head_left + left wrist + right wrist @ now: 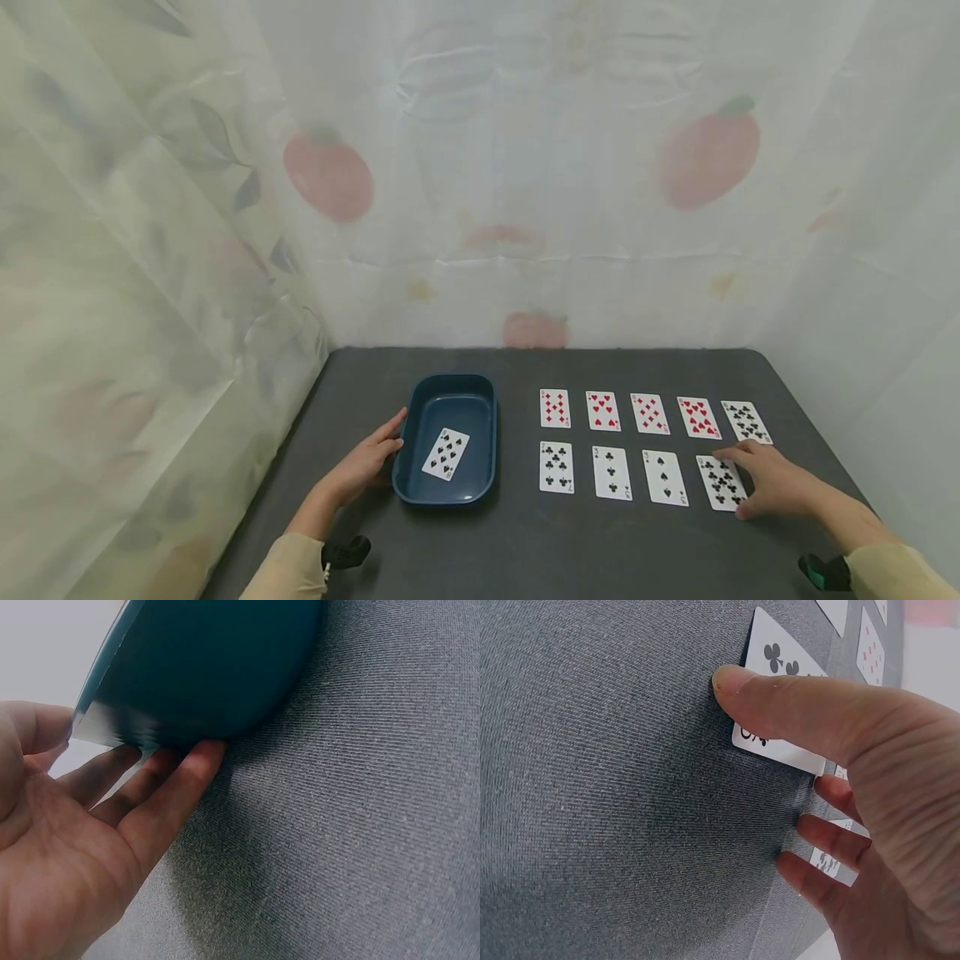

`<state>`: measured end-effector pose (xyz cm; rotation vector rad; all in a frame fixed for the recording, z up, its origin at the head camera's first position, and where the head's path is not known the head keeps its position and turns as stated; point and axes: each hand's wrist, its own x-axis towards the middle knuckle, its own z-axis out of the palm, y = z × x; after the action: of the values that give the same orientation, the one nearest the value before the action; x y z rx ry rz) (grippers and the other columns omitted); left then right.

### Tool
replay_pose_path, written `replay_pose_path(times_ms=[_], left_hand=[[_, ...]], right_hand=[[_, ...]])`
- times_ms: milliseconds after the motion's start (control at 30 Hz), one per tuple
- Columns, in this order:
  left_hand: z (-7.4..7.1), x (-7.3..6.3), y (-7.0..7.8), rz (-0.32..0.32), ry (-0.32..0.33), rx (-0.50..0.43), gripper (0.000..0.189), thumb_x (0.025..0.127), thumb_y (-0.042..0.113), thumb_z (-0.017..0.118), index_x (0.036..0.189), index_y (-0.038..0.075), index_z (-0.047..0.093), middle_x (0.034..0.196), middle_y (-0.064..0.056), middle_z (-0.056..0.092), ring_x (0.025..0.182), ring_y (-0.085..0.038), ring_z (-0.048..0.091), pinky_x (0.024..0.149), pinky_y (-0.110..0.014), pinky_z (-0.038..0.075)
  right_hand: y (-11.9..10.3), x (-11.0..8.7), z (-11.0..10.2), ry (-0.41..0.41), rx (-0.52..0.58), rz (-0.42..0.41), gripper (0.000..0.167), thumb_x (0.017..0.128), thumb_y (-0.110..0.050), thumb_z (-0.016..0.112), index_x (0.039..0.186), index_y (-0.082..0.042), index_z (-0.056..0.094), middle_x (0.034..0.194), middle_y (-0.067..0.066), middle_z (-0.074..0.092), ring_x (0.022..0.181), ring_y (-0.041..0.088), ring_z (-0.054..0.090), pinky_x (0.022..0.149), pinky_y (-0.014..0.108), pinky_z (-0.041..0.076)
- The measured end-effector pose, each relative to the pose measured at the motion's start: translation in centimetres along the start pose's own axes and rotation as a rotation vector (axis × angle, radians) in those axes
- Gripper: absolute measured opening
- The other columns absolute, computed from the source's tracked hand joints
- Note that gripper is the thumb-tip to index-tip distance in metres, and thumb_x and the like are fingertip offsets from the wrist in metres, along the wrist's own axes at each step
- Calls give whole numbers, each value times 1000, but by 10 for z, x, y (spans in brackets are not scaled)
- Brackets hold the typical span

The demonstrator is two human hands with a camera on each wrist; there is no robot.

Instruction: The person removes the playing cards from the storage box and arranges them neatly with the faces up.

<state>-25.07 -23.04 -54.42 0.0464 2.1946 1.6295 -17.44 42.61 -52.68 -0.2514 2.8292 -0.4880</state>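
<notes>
My left hand point(358, 468) is at the left side of a dark blue tray point(444, 500), its fairly straight fingers point(176, 787) touching the outer wall. A playing card with black spades point(446, 454) lies face up and tilted inside the tray. On the right, my right hand point(780, 483) is spread at the end of the front card row. Its thumb point(772, 705) reaches over a club card point(720, 483), and the index fingertip is by that card's far corner. The card looks flat on the table; whether the fingertips press it I cannot tell.
Two rows of face-up cards lie right of the tray. The back row has several red cards, such as the heart card point(603, 412), and a club card point(746, 422) at its right end. A patterned curtain point(585, 208) hangs behind the dark grey table point(517, 550).
</notes>
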Motion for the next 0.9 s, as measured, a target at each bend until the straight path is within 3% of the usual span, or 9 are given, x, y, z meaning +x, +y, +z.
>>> replay_pose_path(times_ms=[500,900], left_hand=[[0,-1,1,7,-3,-5,59,111,19,41,165,34,22,166,-19,21,145,-47,32,95,-63,49],[1,-2,2,6,-10,-7,59,111,21,42,165,36,21,168,-17,17,146,-48,30,95,-64,48]], right_hand=[[-1,-1,-1,3,8,-14,87,57,-33,97,133,-5,64,129,28,51,118,52,47,92,70,42],[1,1,1,-6,10,22,89,57,-34,98,134,-5,64,133,31,48,121,54,44,93,72,40]])
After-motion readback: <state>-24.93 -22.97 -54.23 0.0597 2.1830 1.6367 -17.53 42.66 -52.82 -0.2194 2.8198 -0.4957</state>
